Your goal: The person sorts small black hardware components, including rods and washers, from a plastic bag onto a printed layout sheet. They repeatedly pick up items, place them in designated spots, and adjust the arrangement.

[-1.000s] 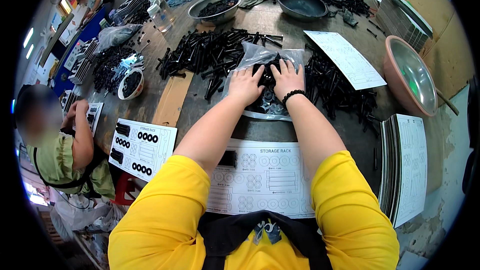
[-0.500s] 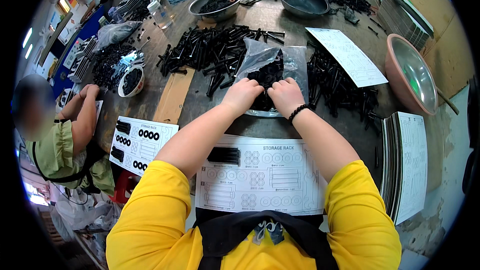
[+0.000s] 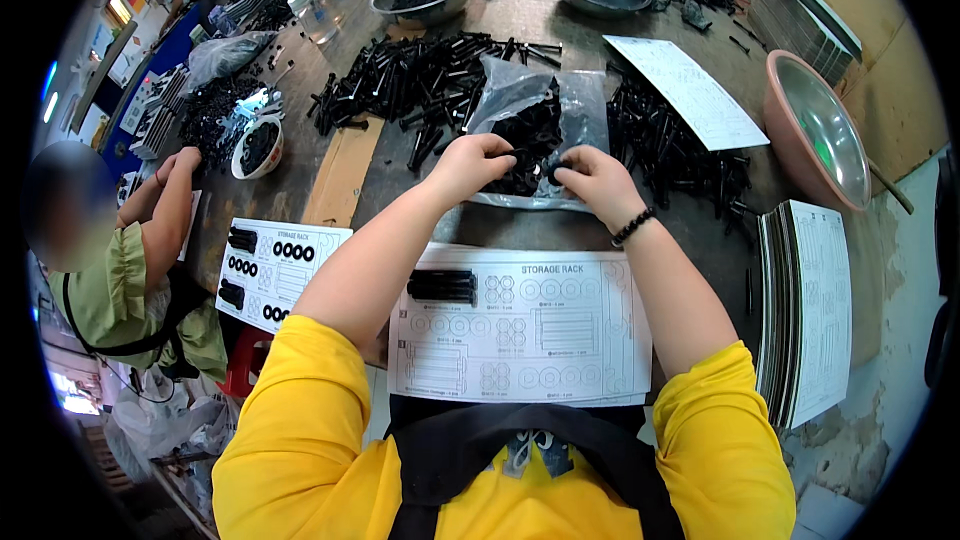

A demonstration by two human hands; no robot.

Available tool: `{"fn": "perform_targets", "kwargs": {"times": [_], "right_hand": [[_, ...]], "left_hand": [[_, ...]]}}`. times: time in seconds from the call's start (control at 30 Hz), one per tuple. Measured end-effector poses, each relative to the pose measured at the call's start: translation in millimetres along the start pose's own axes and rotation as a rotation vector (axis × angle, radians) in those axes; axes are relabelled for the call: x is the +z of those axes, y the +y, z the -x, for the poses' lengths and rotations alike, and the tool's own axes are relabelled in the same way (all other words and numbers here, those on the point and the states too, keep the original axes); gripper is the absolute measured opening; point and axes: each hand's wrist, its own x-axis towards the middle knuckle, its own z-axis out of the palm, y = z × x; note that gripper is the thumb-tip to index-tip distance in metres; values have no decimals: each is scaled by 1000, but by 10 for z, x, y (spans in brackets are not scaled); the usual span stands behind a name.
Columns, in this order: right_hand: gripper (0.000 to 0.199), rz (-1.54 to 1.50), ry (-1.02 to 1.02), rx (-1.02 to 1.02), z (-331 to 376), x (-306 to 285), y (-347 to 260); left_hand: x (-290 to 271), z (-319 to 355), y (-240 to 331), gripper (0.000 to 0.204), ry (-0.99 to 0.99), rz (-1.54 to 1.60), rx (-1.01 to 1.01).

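Both hands are now drawing back toward the near edge of the clear plastic bag (image 3: pixel 548 105), having lain flat on it a second earlier. Left hand (image 3: pixel 468 165) is curling its fingers around a clump of black bolts (image 3: pixel 525 135) at the bag's mouth, its grip closing on them. Right hand (image 3: pixel 594 178), wearing a black bead bracelet (image 3: pixel 632 228), is pinching the same clump with a narrow grip. Bag and bolts are lying mid-tabletop (image 3: pixel 500 230), between two loose bolt piles (image 3: pixel 420 80). Just in front of the person, a printed parts sheet (image 3: pixel 560 340) is carrying a few black bolts (image 3: pixel 442 286). A neighbouring person's hand (image 3: pixel 176 162) is working at the left.
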Motion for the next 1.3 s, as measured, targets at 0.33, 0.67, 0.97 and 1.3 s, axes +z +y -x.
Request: {"fn": "perform_targets", "kwargs": {"times": [0.33, 0.67, 0.97, 1.3], "right_hand": [[31, 797, -246, 124, 1003, 28, 108], [27, 828, -109, 147, 1162, -148, 112], [21, 942, -101, -144, 1371, -52, 217], [21, 1092, -69, -160, 1452, -39, 187]], "left_hand": [[573, 1049, 191, 19, -379, -489, 164], [621, 1177, 246, 23, -163, -779, 221], [874, 1281, 191, 33, -183, -813, 607], [840, 1319, 186, 31, -201, -798, 593]]}}
